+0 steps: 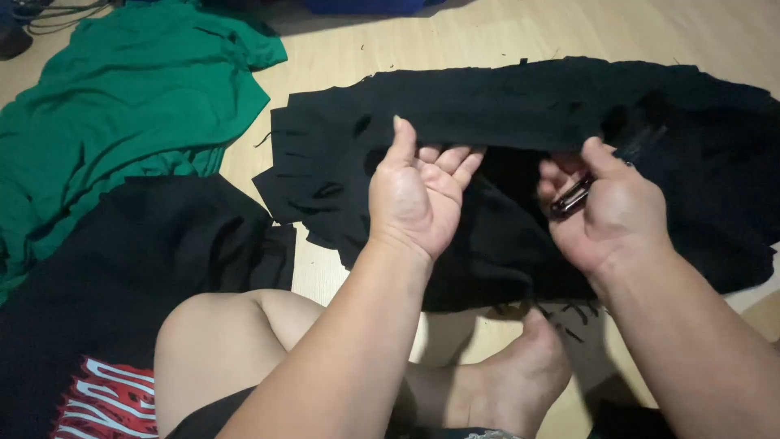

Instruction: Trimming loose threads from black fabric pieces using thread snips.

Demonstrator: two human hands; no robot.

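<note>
A person sits on a pale wooden floor (504,32), bare knee (211,341) bent and a bare foot (520,374) tucked near the floor's near edge, working a piece of black fabric (504,106) spread across the middle and right of the floor. The left hand (418,191) grips the folded upper edge of the black fabric, thumb raised on the near side and fingers curled over the edge, so the cloth is pinched between them. The right hand (605,207) is curled around a pair of dark-handled scissors (573,197), held just beside the same folded edge; the blades run into the dark cloth and cannot be made out clearly. The left border of the black fabric is cut into a fringe of strips (305,183), and several short slits show across its face. Small black snippets (569,313) lie on the floor between the foot and the fabric's near edge. A green garment (122,106) lies spread toward the floor's far left corner. A black shirt with a red-and-white print (106,325) lies at the near left, just beside the knee, its upper edge touching the green garment.
</note>
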